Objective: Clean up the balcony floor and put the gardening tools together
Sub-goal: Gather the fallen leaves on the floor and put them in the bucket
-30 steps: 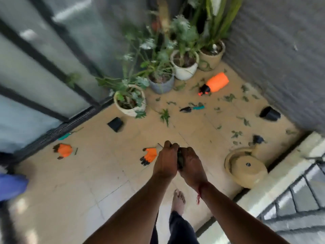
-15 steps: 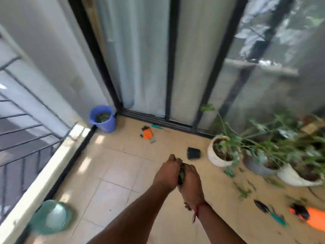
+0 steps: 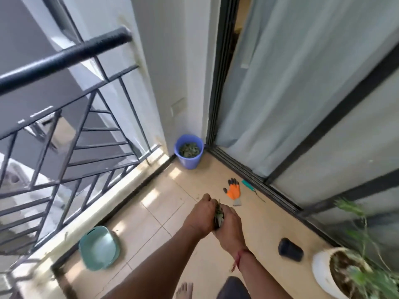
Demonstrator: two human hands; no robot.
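Gripping: left hand [image 3: 200, 214] and right hand [image 3: 231, 225] clasped leaves [image 3: 218, 215].
Floor [image 3: 164, 203]: beige tiles; bucket [image 3: 189, 163] at twelve o'clock.

Soft daylight is coming in from the left through the black metal railing [image 3: 64, 55] and is laying pale sun patches on the beige tiled floor [image 3: 259, 223]. Everything is looking evenly bright, with only faint shadows. The wide lens is bowing the railing and the dark sliding-door frame [image 3: 222, 83] near the edges. Motion blur is smearing the white round plant pot [image 3: 321, 275] at lower right. The left hand [image 3: 201, 214] and right hand [image 3: 230, 223], clasping a clump of green leaf trimmings [image 3: 219, 213], are looking slightly soft.
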